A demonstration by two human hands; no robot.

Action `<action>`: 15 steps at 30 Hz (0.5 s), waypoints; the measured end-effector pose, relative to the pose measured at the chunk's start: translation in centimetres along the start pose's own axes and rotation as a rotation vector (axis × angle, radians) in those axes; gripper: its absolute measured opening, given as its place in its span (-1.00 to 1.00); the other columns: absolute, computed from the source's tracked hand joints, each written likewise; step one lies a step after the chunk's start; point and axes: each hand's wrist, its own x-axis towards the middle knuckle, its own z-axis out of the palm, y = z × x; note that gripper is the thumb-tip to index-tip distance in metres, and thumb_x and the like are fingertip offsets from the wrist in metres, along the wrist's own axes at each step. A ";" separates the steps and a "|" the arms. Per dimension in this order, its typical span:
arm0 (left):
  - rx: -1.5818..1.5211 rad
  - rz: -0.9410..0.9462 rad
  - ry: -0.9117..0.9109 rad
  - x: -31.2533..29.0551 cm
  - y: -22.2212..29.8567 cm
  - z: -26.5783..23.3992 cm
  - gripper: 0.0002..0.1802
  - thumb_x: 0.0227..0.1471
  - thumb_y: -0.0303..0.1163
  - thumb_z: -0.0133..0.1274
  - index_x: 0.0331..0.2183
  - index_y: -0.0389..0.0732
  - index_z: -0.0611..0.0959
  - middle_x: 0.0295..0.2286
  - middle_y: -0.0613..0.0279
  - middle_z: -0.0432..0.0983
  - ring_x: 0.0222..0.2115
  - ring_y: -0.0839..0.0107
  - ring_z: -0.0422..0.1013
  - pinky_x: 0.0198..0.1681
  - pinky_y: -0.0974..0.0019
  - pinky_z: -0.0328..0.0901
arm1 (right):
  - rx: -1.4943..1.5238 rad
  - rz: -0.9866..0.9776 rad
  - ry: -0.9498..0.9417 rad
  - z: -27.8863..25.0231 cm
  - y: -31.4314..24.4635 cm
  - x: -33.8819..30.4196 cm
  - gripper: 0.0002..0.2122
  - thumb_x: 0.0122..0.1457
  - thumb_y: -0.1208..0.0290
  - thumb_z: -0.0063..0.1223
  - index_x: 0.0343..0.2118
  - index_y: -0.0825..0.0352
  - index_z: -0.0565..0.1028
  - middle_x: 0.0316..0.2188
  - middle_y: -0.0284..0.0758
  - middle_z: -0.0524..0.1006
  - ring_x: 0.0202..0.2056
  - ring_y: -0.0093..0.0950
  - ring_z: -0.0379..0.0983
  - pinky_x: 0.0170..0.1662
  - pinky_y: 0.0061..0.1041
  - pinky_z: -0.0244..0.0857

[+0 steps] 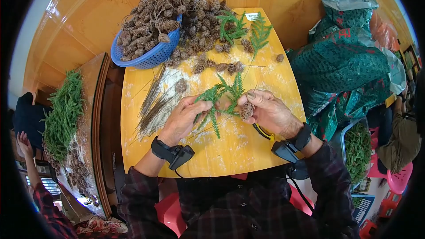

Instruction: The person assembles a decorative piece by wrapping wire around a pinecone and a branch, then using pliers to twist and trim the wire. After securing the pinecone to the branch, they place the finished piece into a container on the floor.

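Observation:
Over the middle of the yellow table [212, 155], a small ring of green artificial pine sprigs [214, 92] is between my hands. My left hand [178, 121] pinches its left side between thumb and fingers. In my right hand [276, 113] is a brown pine cone [246, 111], gripped against the ring's right side. How the cone meets the sprigs is hidden by my fingers. Beneath my right hand lies a tool with a yellow-and-black handle [264, 132], partly covered. Thin brown wires [155, 102] lie in a bundle left of my left hand.
A blue basket [152, 57] heaped with pine cones stands at the back left, more cones spilling beside it. A finished-looking green ring [231, 27] and a loose sprig [260, 33] lie behind. Green plastic bags [338, 62] crowd the right; another table [90, 106] holds greenery left.

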 end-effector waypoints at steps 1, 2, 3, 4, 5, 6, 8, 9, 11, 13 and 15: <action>0.001 0.000 0.002 -0.1 -0.1 0.0 -0.71 0.13 -0.38 -0.05 -0.17 -0.38 0.55 -0.37 0.18 0.52 -0.41 0.47 0.41 -0.24 0.43 0.27 | -0.002 0.005 -0.031 0.0 0.1 0.1 -0.74 0.28 0.24 -0.07 -0.23 0.32 0.55 -0.54 -0.51 0.43 -0.48 -0.67 0.32 -0.39 -0.64 0.23; 0.014 -0.004 0.020 -0.1 -0.3 -0.1 -0.70 0.13 -0.38 -0.07 -0.16 -0.38 0.55 -0.34 0.18 0.51 -0.39 0.48 0.40 -0.23 0.44 0.26 | -0.001 0.005 -0.033 0.1 0.1 0.2 -0.74 0.28 0.24 -0.07 -0.23 0.32 0.55 -0.54 -0.51 0.43 -0.48 -0.67 0.32 -0.39 -0.64 0.23; 0.027 -0.008 0.039 -0.3 -0.4 -0.1 -0.68 0.13 -0.37 -0.08 -0.16 -0.38 0.55 -0.32 0.18 0.50 -0.37 0.49 0.39 -0.23 0.45 0.25 | -0.005 -0.006 -0.032 0.2 0.2 0.4 -0.74 0.27 0.24 -0.06 -0.23 0.32 0.55 -0.55 -0.52 0.42 -0.48 -0.68 0.30 -0.41 -0.65 0.23; 0.026 -0.007 0.035 -0.2 -0.3 0.2 -0.68 0.13 -0.37 -0.08 -0.16 -0.38 0.55 -0.32 0.18 0.50 -0.37 0.49 0.39 -0.23 0.45 0.25 | -0.012 -0.019 -0.026 0.3 0.2 0.4 -0.74 0.26 0.23 -0.05 -0.23 0.31 0.55 -0.57 -0.54 0.40 -0.49 -0.69 0.29 -0.42 -0.66 0.22; 0.068 0.048 0.139 -0.2 -0.1 0.8 -0.69 0.12 -0.36 -0.08 -0.17 -0.37 0.54 -0.28 0.19 0.49 -0.31 0.47 0.39 -0.19 0.42 0.25 | -0.013 -0.021 -0.022 0.3 0.2 0.5 -0.74 0.26 0.23 -0.05 -0.23 0.31 0.55 -0.57 -0.54 0.40 -0.49 -0.69 0.29 -0.42 -0.66 0.22; 0.110 0.104 0.242 -0.1 0.1 1.3 -0.69 0.10 -0.36 -0.07 -0.17 -0.35 0.54 -0.24 0.19 0.47 -0.26 0.45 0.39 -0.14 0.39 0.25 | 0.003 -0.023 0.011 0.3 0.2 0.5 -0.74 0.26 0.22 -0.04 -0.22 0.30 0.55 -0.56 -0.55 0.40 -0.49 -0.71 0.28 -0.43 -0.68 0.21; 0.261 0.293 0.354 -0.3 0.4 2.0 -0.68 0.05 -0.36 0.01 -0.17 -0.33 0.54 -0.21 0.17 0.46 -0.22 0.40 0.38 -0.08 0.35 0.24 | 0.020 -0.028 0.046 0.5 0.2 0.5 -0.74 0.25 0.20 -0.03 -0.22 0.29 0.55 -0.55 -0.57 0.39 -0.49 -0.73 0.27 -0.45 -0.70 0.20; 0.410 0.484 0.466 -0.3 0.4 2.2 -0.66 -0.01 -0.37 0.09 -0.16 -0.31 0.53 -0.18 0.16 0.44 -0.18 0.35 0.37 -0.02 0.31 0.23 | 0.017 -0.014 0.101 0.7 0.2 0.4 -0.74 0.25 0.21 -0.02 -0.22 0.29 0.55 -0.54 -0.59 0.39 -0.49 -0.74 0.26 -0.45 -0.71 0.19; 0.581 0.617 0.397 -0.4 0.3 2.2 -0.64 -0.07 -0.38 0.13 -0.18 -0.29 0.53 -0.18 0.15 0.44 -0.16 0.30 0.35 -0.01 0.26 0.22 | 0.016 0.005 0.145 1.2 0.4 0.4 -0.75 0.25 0.21 -0.02 -0.21 0.28 0.55 -0.52 -0.60 0.40 -0.49 -0.75 0.25 -0.46 -0.71 0.18; 0.750 0.749 0.320 -0.4 0.2 2.5 -0.62 -0.13 -0.39 0.17 -0.19 -0.27 0.53 -0.19 0.15 0.44 -0.15 0.25 0.33 0.00 0.20 0.21 | 0.009 -0.004 0.150 1.7 0.4 0.4 -0.74 0.25 0.20 -0.02 -0.19 0.27 0.55 -0.50 -0.62 0.40 -0.49 -0.76 0.25 -0.45 -0.73 0.18; 0.954 0.717 0.217 -0.1 0.2 3.0 -0.64 -0.18 -0.43 0.19 -0.25 -0.28 0.54 -0.24 0.12 0.45 -0.16 0.17 0.32 0.00 0.18 0.20 | 0.017 0.002 0.133 1.9 0.3 0.4 -0.74 0.25 0.20 -0.03 -0.19 0.27 0.55 -0.49 -0.61 0.41 -0.49 -0.76 0.25 -0.45 -0.73 0.18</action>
